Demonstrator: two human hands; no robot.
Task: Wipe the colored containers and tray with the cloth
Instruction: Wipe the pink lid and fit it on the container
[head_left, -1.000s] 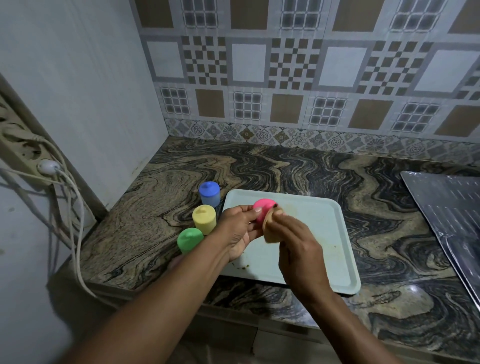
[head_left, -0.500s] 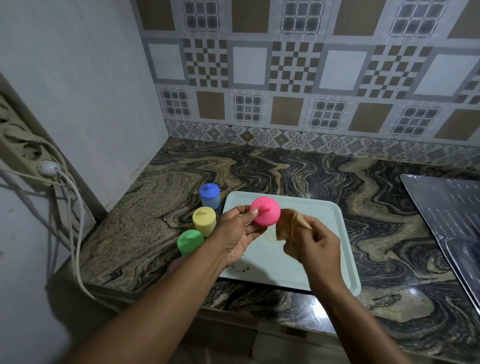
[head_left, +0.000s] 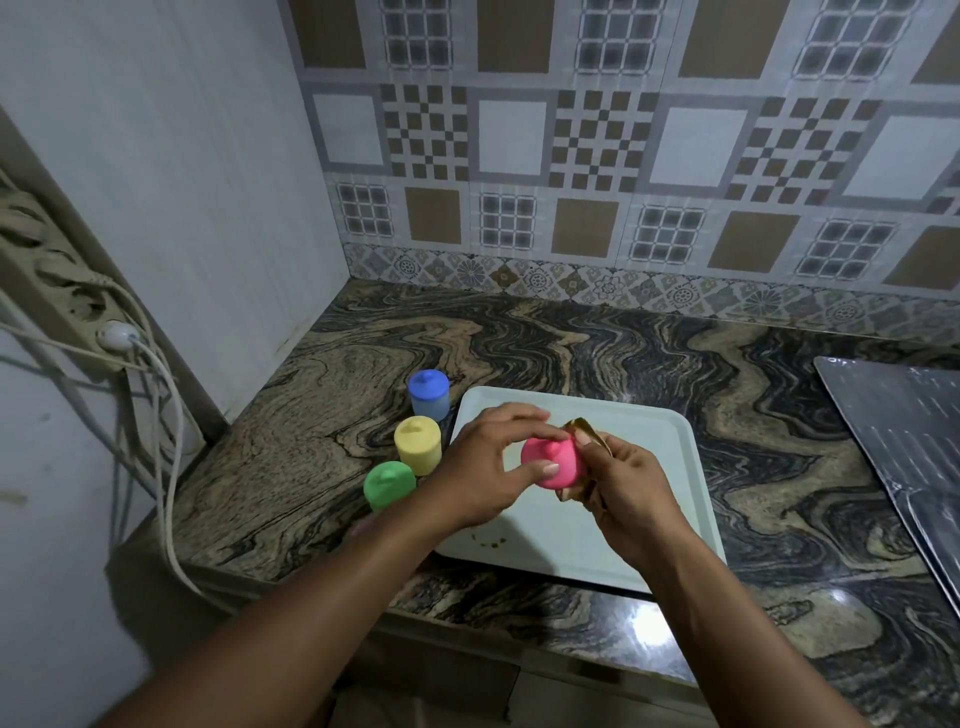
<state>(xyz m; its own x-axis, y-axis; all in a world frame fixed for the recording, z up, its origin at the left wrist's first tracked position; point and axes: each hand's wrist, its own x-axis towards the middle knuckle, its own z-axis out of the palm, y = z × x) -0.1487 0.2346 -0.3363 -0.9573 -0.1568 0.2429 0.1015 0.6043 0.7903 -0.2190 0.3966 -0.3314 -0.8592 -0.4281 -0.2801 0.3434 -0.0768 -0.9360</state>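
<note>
- Right now my left hand (head_left: 483, 462) grips the small pink plastic container (head_left: 550, 462). My fingers curl over its far side and my thumb sits on the near side, so it cannot spin while I rub it.
- My right hand (head_left: 628, 493) pinches the crumpled tan cloth (head_left: 583, 432) and presses it against the pink container's right flank. The cloth wraps partly behind and below it, which lets one stroke cover the curved wall.
- I hold the pink container lifted over the pale rectangular plastic tray (head_left: 654, 431) rather than standing in it. I'd say that keeps the base and sides reachable and lets anything loosened drop onto the tray.
- The blue lidded plastic container (head_left: 428, 395), the yellow lidded plastic container (head_left: 417, 444) and the green lidded plastic container (head_left: 389, 483) stand upright in a row on the dark swirled stone counter (head_left: 519, 338). They are just beside the tray's left edge, off the tray, which leaves its floor free for wiping. Whether they are already wiped I cannot tell.
- Brown crumbs (head_left: 491, 543) lie near the tray's front edge, so the tray looks not yet done.
- By my judgement I'm mid-wipe on the pink container. Next it wants turning in my left hand to offer the cloth a fresh side.
- The risk is the smooth little pot slipping from a fingertip hold.
</note>
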